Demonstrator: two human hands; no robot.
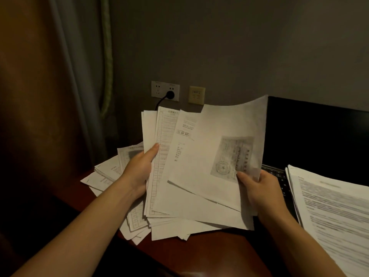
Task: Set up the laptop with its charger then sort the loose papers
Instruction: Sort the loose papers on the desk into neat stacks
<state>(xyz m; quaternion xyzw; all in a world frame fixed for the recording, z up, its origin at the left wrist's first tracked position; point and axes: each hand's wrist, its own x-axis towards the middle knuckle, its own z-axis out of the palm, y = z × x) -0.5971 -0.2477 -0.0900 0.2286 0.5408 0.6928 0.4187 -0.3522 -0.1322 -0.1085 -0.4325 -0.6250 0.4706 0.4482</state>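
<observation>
Left hand (139,170), right hand (259,188) hold fanned papers (199,156) (printed).

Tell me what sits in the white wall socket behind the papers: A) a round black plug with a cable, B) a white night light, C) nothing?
A: a round black plug trailing a black cable fills the right outlet of the white wall socket.

No wording can be read. The front sheet (207,156) carries a grey printed block with a round star seal (222,167), a sheet further back (162,134) a ruled table, and the stack at the right (331,208) rows of print, all too blurred to make out.
</observation>
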